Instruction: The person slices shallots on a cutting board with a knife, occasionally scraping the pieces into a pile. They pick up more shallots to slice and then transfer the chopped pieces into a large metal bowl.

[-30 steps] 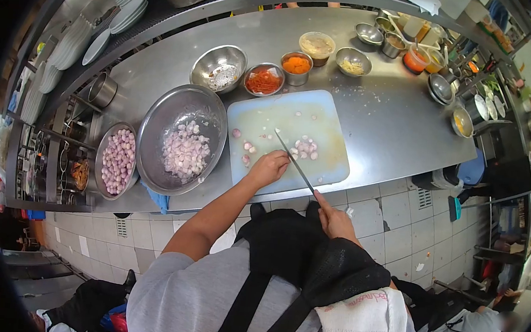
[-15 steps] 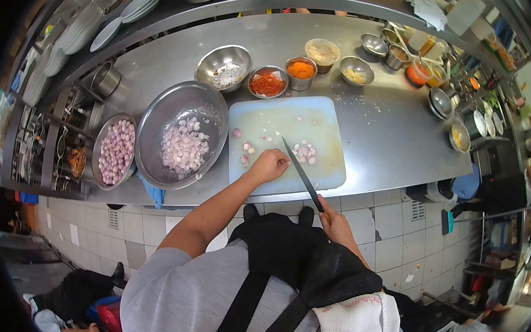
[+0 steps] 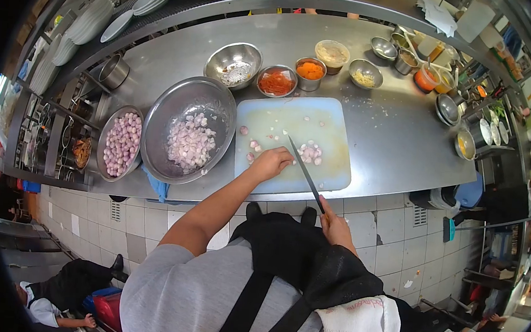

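My right hand (image 3: 336,225) is wrapped round the handle of a long kitchen knife (image 3: 305,172), whose blade points away from me over the cutting board (image 3: 338,118). Beside the blade, my left hand (image 3: 274,162) is closed in a pinch, with a small pale piece of shallot (image 3: 294,162) at the fingertips. Cut shallots (image 3: 309,152) lie in a cluster just right of the blade. Some other shallot pieces (image 3: 254,145) are at the board's left side. A large metal bowl (image 3: 157,114) with peeled shallots (image 3: 190,144) stands left of the board.
A bowl of unpeeled-looking purple shallots (image 3: 122,144) stands at far left. Behind the board are an empty-looking metal bowl (image 3: 234,54), red strips (image 3: 276,82), orange slices (image 3: 310,70), a lidded tub (image 3: 332,53) and chopped yellowish bits (image 3: 364,79). A blue cloth (image 3: 156,185) hangs at the table edge.
The view has shifted slightly, so the table's contents appear a little further right. Both hands keep nearly the same place over the board, the knife still in the right.
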`<control>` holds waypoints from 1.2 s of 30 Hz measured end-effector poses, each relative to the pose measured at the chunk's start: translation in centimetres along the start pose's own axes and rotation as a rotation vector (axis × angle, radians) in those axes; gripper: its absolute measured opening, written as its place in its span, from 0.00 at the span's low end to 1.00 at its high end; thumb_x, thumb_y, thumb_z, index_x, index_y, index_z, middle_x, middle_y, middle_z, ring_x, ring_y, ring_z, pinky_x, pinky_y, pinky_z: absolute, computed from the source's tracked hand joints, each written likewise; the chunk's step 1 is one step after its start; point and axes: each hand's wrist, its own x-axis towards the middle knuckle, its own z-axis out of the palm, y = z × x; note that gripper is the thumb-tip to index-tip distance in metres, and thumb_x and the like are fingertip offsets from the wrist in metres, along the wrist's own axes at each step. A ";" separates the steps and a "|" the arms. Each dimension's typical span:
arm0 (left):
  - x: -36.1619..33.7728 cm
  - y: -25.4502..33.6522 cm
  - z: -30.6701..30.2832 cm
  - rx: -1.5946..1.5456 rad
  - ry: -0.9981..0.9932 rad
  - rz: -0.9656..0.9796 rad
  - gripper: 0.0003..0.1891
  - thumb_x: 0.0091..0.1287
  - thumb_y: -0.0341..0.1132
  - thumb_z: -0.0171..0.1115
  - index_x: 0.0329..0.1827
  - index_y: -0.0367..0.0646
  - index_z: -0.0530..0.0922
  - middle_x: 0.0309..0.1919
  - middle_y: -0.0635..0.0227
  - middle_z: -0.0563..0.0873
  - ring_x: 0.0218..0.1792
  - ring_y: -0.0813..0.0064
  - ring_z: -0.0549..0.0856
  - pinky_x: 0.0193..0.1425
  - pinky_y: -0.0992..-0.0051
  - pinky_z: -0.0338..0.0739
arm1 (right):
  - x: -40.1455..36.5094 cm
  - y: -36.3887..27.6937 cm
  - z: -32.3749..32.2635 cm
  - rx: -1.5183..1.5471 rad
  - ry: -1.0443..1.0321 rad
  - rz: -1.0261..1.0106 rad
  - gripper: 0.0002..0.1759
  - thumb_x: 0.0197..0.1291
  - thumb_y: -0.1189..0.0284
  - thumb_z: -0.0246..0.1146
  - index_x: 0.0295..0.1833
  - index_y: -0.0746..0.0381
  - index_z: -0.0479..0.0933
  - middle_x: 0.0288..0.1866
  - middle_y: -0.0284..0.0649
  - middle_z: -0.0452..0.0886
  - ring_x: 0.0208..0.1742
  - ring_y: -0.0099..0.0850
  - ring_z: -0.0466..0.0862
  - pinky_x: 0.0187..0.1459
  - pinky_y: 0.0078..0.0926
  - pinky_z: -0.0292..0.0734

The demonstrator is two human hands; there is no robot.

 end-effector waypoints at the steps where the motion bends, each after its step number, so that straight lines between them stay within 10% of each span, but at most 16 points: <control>1: 0.2 -0.4 0.3 0.043 -0.037 0.065 0.07 0.71 0.28 0.70 0.49 0.41 0.91 0.49 0.60 0.92 0.49 0.53 0.92 0.56 0.57 0.88 | 0.1 -0.2 0.0 -0.002 -0.002 0.000 0.37 0.81 0.66 0.62 0.90 0.34 0.63 0.39 0.60 0.90 0.42 0.63 0.90 0.48 0.61 0.83; 36: -0.2 -0.7 2.6 0.131 0.085 0.140 0.09 0.65 0.21 0.69 0.46 0.40 0.88 0.45 0.60 0.91 0.47 0.54 0.91 0.52 0.58 0.89 | 0.0 -1.6 -1.6 -0.131 -0.085 0.045 0.37 0.80 0.68 0.62 0.89 0.30 0.64 0.39 0.59 0.90 0.41 0.62 0.89 0.49 0.61 0.83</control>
